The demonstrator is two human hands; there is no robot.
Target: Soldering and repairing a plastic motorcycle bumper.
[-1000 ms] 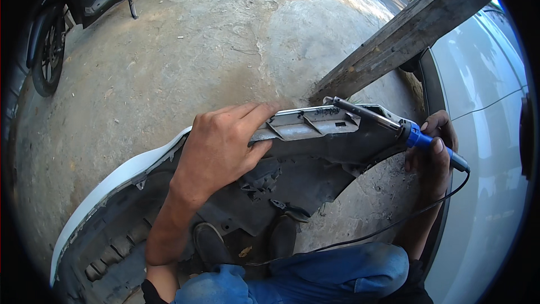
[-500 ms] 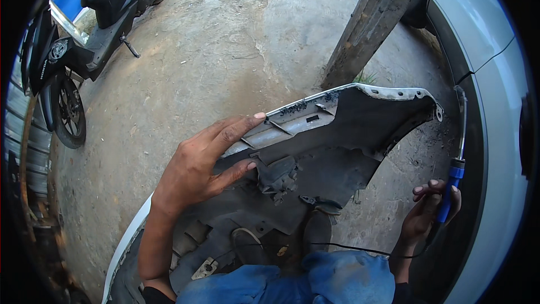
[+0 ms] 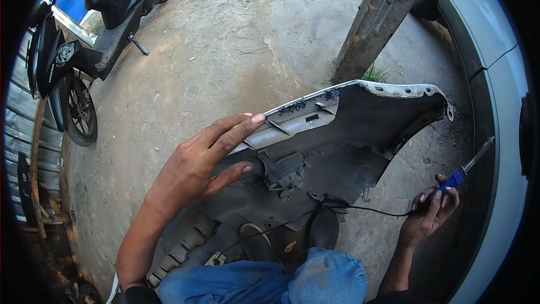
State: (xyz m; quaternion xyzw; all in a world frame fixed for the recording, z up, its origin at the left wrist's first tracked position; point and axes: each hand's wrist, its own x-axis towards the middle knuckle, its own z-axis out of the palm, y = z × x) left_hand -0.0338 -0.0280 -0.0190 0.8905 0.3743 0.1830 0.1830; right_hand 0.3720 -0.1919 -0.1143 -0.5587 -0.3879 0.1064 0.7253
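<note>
A car bumper (image 3: 332, 171), dark on its inner side with a pale rim, lies across in front of my legs. My left hand (image 3: 197, 160) rests on its upper edge, fingers stretched out and thumb apart over the inner side. Rough, dark blobs (image 3: 295, 107) mark the plastic along that edge. In my right hand (image 3: 430, 214) is a soldering iron (image 3: 447, 184), its blue handle gripped and its metal tip pointing up and right, away from the bumper. A thin black cable (image 3: 377, 210) runs left from it across the bumper.
A pale car (image 3: 503, 112) stands close on the right. A wooden post (image 3: 374, 28) leans beyond the bumper. At the far left a black motor scooter (image 3: 93, 50) is parked by corrugated sheeting (image 3: 17, 118). What looks like pliers (image 3: 316, 196) lies near my shoe.
The soldering iron has come down from near the car's side and tilted further right. Its cable now hangs higher across the bumper. My left hand stays on the edge.
</note>
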